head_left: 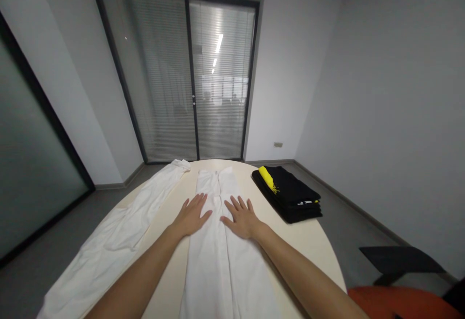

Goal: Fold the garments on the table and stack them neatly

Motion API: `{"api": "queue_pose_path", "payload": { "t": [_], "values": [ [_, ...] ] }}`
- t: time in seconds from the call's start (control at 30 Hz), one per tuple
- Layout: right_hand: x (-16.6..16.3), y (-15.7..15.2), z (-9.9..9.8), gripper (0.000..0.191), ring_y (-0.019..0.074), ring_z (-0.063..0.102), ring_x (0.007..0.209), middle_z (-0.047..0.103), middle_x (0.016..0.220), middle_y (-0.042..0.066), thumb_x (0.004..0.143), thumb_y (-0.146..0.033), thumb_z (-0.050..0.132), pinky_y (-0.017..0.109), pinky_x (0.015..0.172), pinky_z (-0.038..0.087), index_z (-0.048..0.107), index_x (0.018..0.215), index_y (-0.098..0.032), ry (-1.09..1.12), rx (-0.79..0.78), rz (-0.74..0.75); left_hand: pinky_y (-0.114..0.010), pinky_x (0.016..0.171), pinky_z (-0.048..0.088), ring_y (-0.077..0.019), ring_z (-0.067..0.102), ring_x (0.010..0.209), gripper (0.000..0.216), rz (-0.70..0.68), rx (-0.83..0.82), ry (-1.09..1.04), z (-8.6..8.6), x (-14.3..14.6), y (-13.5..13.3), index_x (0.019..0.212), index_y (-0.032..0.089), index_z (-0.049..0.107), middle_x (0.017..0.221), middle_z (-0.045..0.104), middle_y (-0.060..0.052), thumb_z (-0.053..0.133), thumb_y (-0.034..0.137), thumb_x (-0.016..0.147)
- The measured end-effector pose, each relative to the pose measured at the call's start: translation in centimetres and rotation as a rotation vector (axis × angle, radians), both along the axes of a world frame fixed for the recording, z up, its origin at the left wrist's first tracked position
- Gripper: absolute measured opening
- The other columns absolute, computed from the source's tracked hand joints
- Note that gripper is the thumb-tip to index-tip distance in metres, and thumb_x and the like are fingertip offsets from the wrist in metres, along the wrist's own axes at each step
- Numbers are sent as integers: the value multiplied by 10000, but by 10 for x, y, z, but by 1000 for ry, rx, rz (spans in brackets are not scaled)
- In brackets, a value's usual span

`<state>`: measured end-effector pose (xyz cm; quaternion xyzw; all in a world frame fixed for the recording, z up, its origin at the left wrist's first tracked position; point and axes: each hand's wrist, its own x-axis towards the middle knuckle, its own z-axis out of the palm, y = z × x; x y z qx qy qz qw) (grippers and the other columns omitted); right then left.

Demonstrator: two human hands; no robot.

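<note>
Viewed through my remote head camera: white trousers (208,275) lie lengthwise along the middle of the pale tabletop (310,253), waist end farthest from me. I see the left hand (192,216) palm down at their left side, thumb and fingers apart; the right hand (241,220) rests flat on their right side, fingers likewise spread. At left, another white garment (119,227) extends along the tabletop; at right, a black folded stack (296,188) bears a yellow patch (268,179).

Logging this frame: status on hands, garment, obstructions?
Left hand, right hand flat on white trousers. Trousers laid out lengthwise. Nothing blocking; black stack apart, right.
</note>
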<state>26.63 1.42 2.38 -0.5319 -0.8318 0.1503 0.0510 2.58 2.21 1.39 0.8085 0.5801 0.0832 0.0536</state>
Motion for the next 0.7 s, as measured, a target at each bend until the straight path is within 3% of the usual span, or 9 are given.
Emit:
{"api": "queue_pose_path", "payload": {
  "t": [0.27, 0.43, 0.6, 0.7],
  "values": [
    [-3, 54, -8, 872, 329, -11, 1527, 65, 1662, 55, 899, -793, 150, 592, 1173, -92, 196, 1592, -267, -24, 23, -63, -566, 1201, 175, -289, 227, 1505, 662, -6, 43, 20, -3, 4, 61, 1503, 180, 400, 1610, 289, -121, 372, 558, 961],
    [-1, 76, -11, 847, 323, 18, 1528, 99, 1659, 52, 906, -783, 177, 585, 1170, -110, 228, 1584, -278, -20, 50, -80, -590, 1179, 207, -341, 305, 1467, 633, 11, 143, -24, -3, 8, 81, 1460, 173, 455, 1571, 371, -153, 472, 531, 938],
    [4, 79, -11, 748, 304, 84, 1525, 186, 1648, 58, 952, -712, 228, 549, 1198, 22, 332, 1549, -272, 111, 83, -84, -484, 1139, 341, -301, 449, 1359, 467, 23, 287, -118, 7, 5, 62, 1370, 164, 516, 1473, 489, -148, 450, 396, 970],
    [11, 69, -5, 593, 250, 280, 1462, 393, 1559, 85, 1007, -574, 272, 438, 1189, 184, 512, 1424, -228, 270, 208, -75, -382, 1008, 474, -223, 604, 1130, 329, -25, 296, -195, 24, 0, 25, 1224, 202, 588, 1242, 631, -94, 401, 333, 987]
  ]
}}
